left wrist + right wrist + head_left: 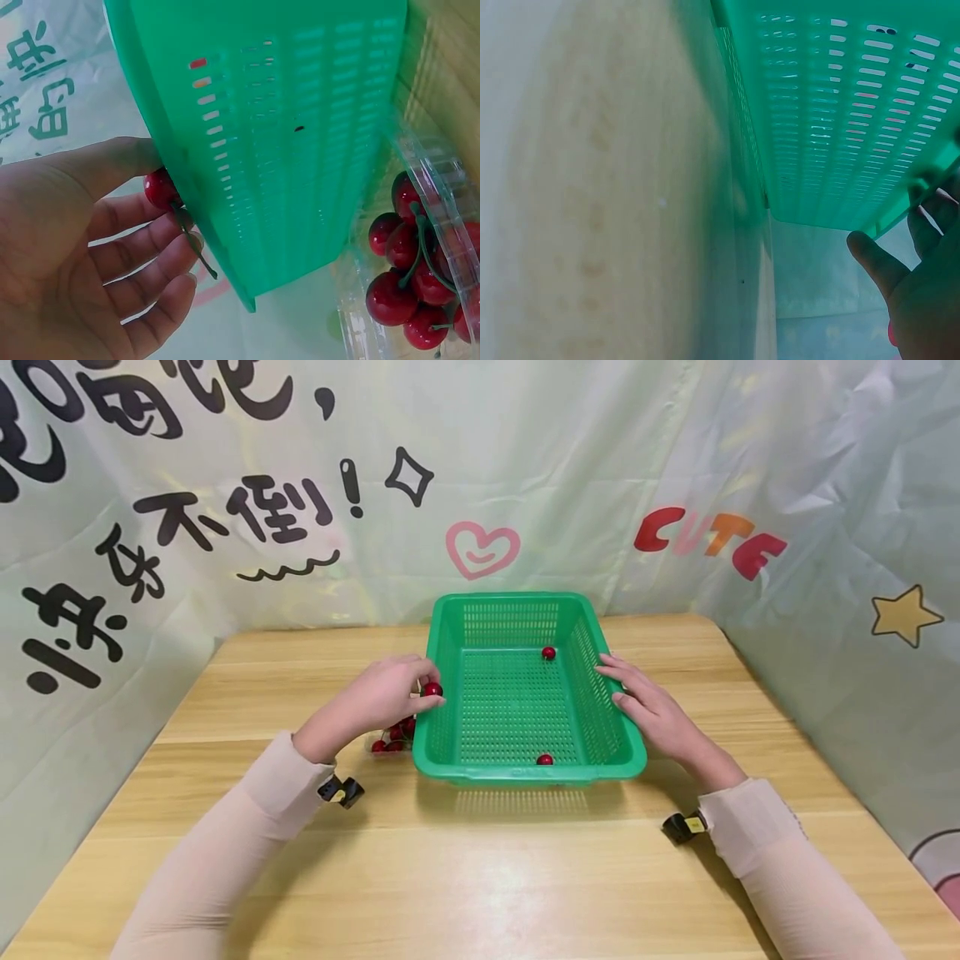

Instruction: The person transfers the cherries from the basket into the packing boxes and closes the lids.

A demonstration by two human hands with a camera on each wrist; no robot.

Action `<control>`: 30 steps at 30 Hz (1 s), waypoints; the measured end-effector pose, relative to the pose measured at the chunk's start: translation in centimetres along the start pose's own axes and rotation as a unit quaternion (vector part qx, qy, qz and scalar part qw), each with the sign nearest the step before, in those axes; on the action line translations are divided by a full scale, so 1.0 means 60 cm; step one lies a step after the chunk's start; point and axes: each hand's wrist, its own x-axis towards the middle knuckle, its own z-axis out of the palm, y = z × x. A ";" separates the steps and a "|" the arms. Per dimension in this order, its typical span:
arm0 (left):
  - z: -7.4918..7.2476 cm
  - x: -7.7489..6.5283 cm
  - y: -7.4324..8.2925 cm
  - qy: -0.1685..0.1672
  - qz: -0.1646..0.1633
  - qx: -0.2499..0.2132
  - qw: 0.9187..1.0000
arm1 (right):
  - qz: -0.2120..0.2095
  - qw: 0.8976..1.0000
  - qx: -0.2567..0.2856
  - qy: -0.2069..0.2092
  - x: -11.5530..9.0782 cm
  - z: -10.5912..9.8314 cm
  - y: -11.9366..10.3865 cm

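Note:
A green plastic basket [528, 772] with slotted walls stands on the table, two cherries lying inside it, one cherry [549, 653] near the back and the other cherry [545, 760] by the front wall. My left hand [378, 697] pinches a red cherry [432, 690] between thumb and fingers at the basket's left rim; its green stem [199, 251] hangs down in the left wrist view. My right hand [652, 706] rests on the right rim with its fingers extended over the edge.
Left of the basket, partly hidden by it, a clear plastic box [420, 161] holds several stemmed cherries [392, 298]. The wooden table [480, 877] meets a printed cloth [570, 468] behind and at the sides.

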 end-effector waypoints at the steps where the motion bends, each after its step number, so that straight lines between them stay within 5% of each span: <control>1: -0.001 -0.002 0.001 -0.001 0.004 0.003 1.000 | -0.001 1.000 0.000 0.000 0.000 0.000 0.000; 12: -0.011 -0.014 -0.003 0.008 0.016 0.011 1.000 | 0.003 1.000 0.002 0.000 0.000 0.000 0.001; 21: -0.010 -0.028 -0.033 0.010 -0.011 0.012 1.000 | 0.001 1.000 -0.002 -0.001 0.003 -0.001 0.000; 30: 0.012 -0.035 -0.052 -0.067 -0.034 0.036 0.996 | -0.002 1.000 -0.003 0.002 0.000 -0.001 -0.002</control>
